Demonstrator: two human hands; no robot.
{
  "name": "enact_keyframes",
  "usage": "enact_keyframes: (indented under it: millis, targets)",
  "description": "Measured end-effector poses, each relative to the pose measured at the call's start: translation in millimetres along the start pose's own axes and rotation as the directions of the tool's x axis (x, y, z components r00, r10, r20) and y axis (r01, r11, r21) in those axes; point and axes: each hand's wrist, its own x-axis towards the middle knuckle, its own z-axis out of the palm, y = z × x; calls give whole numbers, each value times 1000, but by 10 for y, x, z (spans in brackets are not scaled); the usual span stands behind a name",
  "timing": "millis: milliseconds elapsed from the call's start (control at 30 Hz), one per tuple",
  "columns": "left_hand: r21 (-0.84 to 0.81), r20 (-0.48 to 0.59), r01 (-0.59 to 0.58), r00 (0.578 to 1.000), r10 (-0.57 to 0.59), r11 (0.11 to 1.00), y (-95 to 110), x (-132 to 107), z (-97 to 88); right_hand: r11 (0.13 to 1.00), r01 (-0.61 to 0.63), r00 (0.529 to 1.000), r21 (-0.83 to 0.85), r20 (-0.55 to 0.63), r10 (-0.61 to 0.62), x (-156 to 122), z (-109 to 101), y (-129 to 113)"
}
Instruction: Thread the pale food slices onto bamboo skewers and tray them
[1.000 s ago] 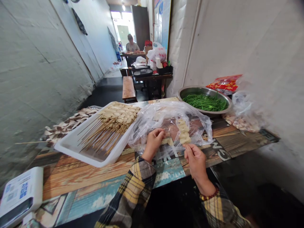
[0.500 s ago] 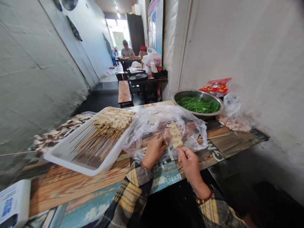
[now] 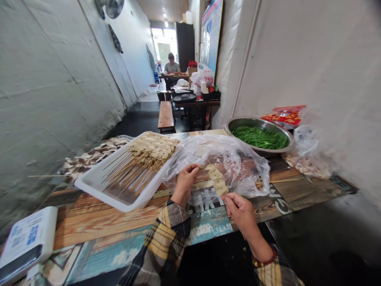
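My right hand (image 3: 239, 209) pinches the lower end of a skewer threaded with pale, wavy food slices (image 3: 217, 179), held tilted above the table. Left of it, my left hand (image 3: 187, 180) is closed in a pinch near the skewer's upper part; a thin edge shows at its fingertips, too small to name. A clear plastic bag (image 3: 196, 149) lies spread behind and beneath both hands. To the left, a white tray (image 3: 99, 193) holds many similar skewers, their bare sticks pointing toward me.
Brown-edged slices (image 3: 92, 155) lie beyond the tray. A steel bowl (image 3: 272, 150) of green stalks stands back right, beside a bag of pinkish pieces (image 3: 306, 165). Loose sticks (image 3: 282, 180) lie at right. A white device (image 3: 32, 238) sits front left. A person (image 3: 172, 65) sits far back.
My left hand has risen from the bag to beside the skewer's upper part. My right hand keeps its pinch on the skewer. The whole view has shifted, moving the scene rightward.
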Motion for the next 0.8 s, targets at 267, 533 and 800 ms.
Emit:
enact_keyframes:
  millis: [267, 533, 800]
  targets:
    - [-111, -54, 21, 998, -27, 994, 49, 42, -39, 984, 71, 990, -162, 134, -49, -9, -1, -44]
    - [-161, -4, 8, 1000, -8, 987, 59, 52, -37, 953, 148, 983, -264, 144, -112, -3, -1, -84]
    - [-201, -24, 45, 998, -51, 979, 51, 24, -23, 931, 174, 982, -321, 131, -139, 2, 25, -89]
